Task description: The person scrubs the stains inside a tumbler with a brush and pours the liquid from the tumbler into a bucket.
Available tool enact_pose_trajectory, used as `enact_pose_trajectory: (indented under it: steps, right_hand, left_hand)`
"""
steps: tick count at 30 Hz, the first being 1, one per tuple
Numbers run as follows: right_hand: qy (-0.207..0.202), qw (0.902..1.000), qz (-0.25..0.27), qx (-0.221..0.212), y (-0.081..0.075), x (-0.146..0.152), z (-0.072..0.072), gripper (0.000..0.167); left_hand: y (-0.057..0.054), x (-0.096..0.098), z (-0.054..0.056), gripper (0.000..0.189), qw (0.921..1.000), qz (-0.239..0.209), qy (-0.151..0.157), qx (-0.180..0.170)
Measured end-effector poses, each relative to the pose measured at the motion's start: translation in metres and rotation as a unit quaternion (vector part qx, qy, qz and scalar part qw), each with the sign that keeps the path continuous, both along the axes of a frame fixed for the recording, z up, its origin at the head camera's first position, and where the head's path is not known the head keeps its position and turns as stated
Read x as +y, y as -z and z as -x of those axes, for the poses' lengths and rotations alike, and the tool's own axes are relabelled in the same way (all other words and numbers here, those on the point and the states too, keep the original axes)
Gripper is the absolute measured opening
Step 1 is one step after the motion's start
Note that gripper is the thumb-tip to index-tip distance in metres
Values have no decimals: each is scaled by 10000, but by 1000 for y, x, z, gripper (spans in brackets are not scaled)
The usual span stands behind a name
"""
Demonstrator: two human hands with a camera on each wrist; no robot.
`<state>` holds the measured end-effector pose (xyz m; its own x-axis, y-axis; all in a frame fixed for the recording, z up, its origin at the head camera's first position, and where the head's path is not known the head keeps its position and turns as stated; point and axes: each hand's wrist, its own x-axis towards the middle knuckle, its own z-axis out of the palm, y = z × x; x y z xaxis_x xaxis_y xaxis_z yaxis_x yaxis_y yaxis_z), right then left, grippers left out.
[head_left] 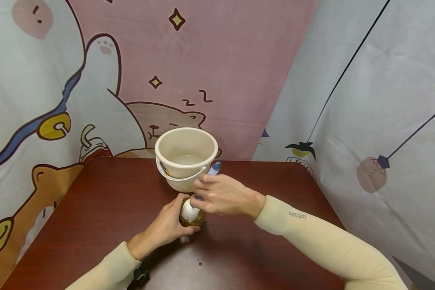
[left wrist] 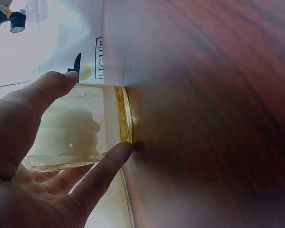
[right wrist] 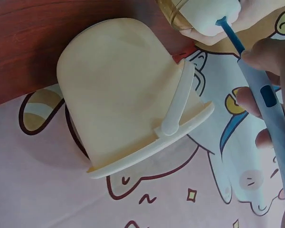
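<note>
My left hand (head_left: 166, 225) grips an amber-tinted glass cup (left wrist: 111, 99) from its left side, thumb and fingers spread around the wall. The cup's thick base is right at the tabletop in the left wrist view. Above it, my right hand (head_left: 226, 195) holds a cup-cleaning brush by its pale blue handle (right wrist: 266, 102). The brush has a darker blue neck (right wrist: 233, 38) and a rounded white sponge head (right wrist: 209, 15). That sponge head is at the cup's mouth, and a pale shape shows through the glass in the left wrist view.
A cream bucket (head_left: 186, 139) with its white handle (head_left: 174, 177) hanging down stands just beyond my hands. The dark red-brown table (head_left: 268, 249) carries a small dark spot near its front. A cartoon-printed cloth (head_left: 217, 60) hangs behind the table.
</note>
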<state>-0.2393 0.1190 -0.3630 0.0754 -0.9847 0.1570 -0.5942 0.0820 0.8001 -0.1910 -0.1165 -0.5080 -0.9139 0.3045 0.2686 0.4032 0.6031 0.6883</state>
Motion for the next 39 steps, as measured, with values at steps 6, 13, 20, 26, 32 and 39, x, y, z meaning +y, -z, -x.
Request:
enact_pose_trajectory:
  steps: [6, 13, 20, 26, 32, 39]
  right_hand:
    - [84, 9995, -212, 229, -6, -3, -3, 5]
    - [126, 9962, -659, 556, -16, -10, -5, 6]
    - [139, 9940, -913, 579, -23, -14, -5, 6]
    - [181, 9948, -980, 206, -27, -14, -5, 6]
    - [343, 9921, -1177, -264, -29, -14, -2, 25]
    - [561, 9916, -983, -624, -27, -8, 1, 35]
  left_hand:
    - [-1, 0, -1, 84, 10000, 37, -2, 72]
    - [-2, 0, -2, 83, 9999, 25, 46, 115]
    - [-3, -1, -2, 81, 9999, 8, 97, 96]
    - [-4, 0, -3, 81, 9999, 128, 45, 43]
    - [-5, 1, -3, 81, 9999, 110, 98, 48]
    - [-7, 0, -4, 80, 9998, 163, 86, 5]
